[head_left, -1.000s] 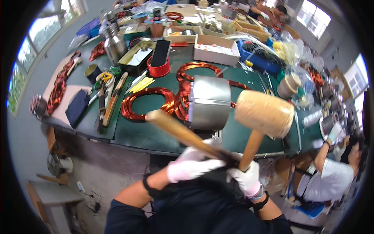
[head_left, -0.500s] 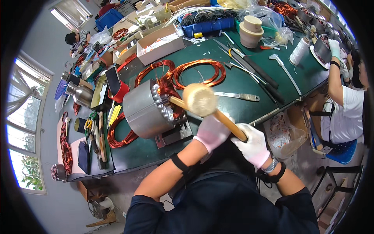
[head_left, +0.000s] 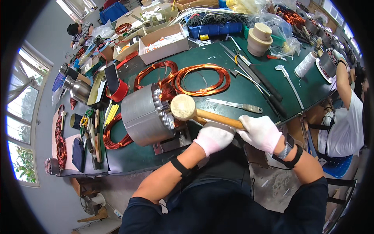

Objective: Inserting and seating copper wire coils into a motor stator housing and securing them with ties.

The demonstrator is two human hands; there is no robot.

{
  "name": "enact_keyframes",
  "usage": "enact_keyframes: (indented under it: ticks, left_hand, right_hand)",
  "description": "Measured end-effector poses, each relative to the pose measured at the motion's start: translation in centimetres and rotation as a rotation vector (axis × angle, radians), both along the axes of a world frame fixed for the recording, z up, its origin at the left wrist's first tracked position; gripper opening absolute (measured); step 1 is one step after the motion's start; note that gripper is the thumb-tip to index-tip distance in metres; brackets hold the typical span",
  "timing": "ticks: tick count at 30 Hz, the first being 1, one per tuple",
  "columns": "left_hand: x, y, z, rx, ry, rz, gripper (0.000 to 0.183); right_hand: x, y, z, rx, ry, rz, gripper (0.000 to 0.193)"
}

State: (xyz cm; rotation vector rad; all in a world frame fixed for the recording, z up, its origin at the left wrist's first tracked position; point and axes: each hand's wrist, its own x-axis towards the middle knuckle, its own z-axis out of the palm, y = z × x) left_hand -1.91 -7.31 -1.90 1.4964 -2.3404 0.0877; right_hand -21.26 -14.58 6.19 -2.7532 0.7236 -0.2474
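A grey steel motor stator (head_left: 141,114) lies on its side on the green table. White slot liners ring its right end, and copper wire spills from its bore. My gloved right hand (head_left: 259,133) is closed round the handle of a mallet (head_left: 183,107), whose pale round head hangs just by the stator's right end. Closed too, my gloved left hand (head_left: 215,137) grips a thin wooden stick (head_left: 200,120) below the mallet handle. The mallet head hides the stick's far end. A metal support (head_left: 173,142) shows beneath the stator.
Copper wire coils (head_left: 201,79) lie behind the stator. To the right are a flat blade tool (head_left: 233,105), long shears (head_left: 267,87), a caliper (head_left: 290,85) and a thread spool (head_left: 306,64). Hand tools (head_left: 93,136) lie left. A co-worker (head_left: 339,121) sits at right.
The mallet head has moved left and down, closer to the stator's end, and its handle lies flatter. My right hand has shifted slightly right and up. The whole view has turned a little.
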Motion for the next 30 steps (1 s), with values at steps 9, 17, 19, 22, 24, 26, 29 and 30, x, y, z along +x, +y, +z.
enact_keyframes:
  ticks: [9, 17, 19, 22, 24, 26, 29, 30]
  left_hand:
    - [-0.5, 1.6, 3.9, 0.126, -0.022, -0.065, 0.014]
    - [9.6, 15.5, 13.8, -0.246, 0.354, 0.132, 0.042]
    - [12.8, 20.1, 12.2, -0.428, 1.018, 0.490, 0.055]
    - [21.6, 25.5, 9.8, -0.661, 1.118, 0.959, 0.047]
    - [26.7, 30.0, 8.7, -0.634, 1.328, 1.079, 0.045]
    - [30.0, 31.3, 6.6, -0.769, 1.617, 1.064, 0.044]
    - [33.5, 33.8, 3.7, -0.535, 2.059, 0.797, 0.048]
    - [33.4, 34.0, 3.7, -0.478, 1.987, 0.887, 0.048]
  right_hand:
    - [-2.1, 0.0, -1.9, 0.060, -0.074, -0.100, 0.029]
    - [-6.0, -5.0, -0.4, -0.156, -0.014, -0.615, 0.031]
    - [-6.0, -6.4, -1.2, -0.316, -0.006, -0.633, 0.035]
    - [-5.2, -6.4, -2.1, -0.520, -0.088, -0.460, 0.052]
    - [-2.1, -3.8, -2.1, -0.312, -0.235, -0.288, 0.040]
    - [1.0, -2.0, -3.0, -0.120, -0.229, -0.152, 0.032]
    - [3.9, -1.4, -4.0, -0.190, -0.099, -0.038, 0.029]
    - [4.1, -1.7, -4.8, -0.243, -0.142, -0.081, 0.029]
